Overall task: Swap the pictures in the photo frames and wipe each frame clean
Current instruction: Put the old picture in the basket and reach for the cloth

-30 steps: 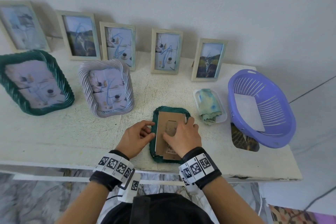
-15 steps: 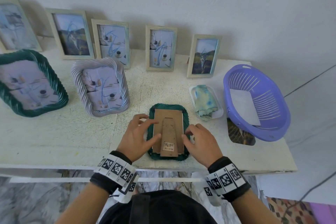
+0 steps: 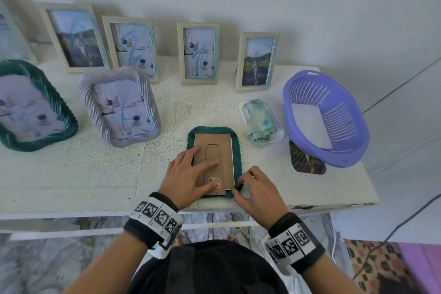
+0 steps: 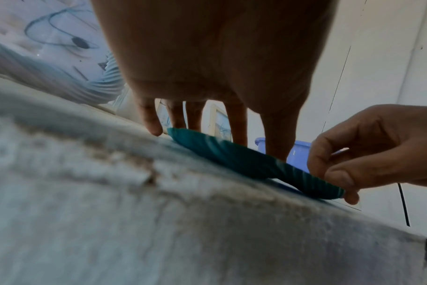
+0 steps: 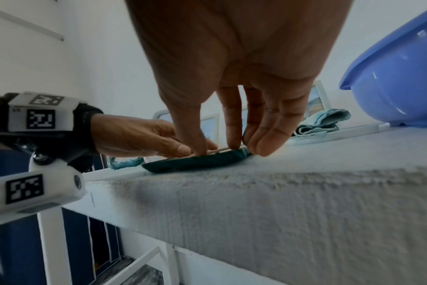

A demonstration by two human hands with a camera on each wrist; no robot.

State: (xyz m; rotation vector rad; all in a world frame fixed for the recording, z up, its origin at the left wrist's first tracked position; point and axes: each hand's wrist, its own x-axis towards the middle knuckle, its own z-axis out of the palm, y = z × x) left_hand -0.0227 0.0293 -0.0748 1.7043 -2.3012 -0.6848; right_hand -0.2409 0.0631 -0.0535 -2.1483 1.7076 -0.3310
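A small green photo frame (image 3: 237,150) lies face down near the table's front edge, its brown cardboard backing (image 3: 225,148) with the fold-out stand facing up. My left hand (image 3: 188,174) presses flat on the backing with straight fingers (image 4: 237,123). My right hand (image 3: 253,186) is at the frame's near right corner. In the left wrist view that hand (image 4: 368,146) pinches the ribbed green rim (image 4: 232,156) between thumb and a finger. In the right wrist view its fingertips (image 5: 232,135) sit on the frame's edge (image 5: 202,160).
A blue-green cloth (image 3: 260,122) lies in a small white tray right of the frame. A purple basket (image 3: 327,117) holds a white sheet and overlaps a loose dark picture (image 3: 306,162). A silver frame (image 3: 119,107), a large green frame (image 3: 33,107) and several pale frames (image 3: 199,52) stand behind.
My right hand has slid off the backing down to the frame's near right corner. My left hand has moved from the frame's left edge onto the backing.
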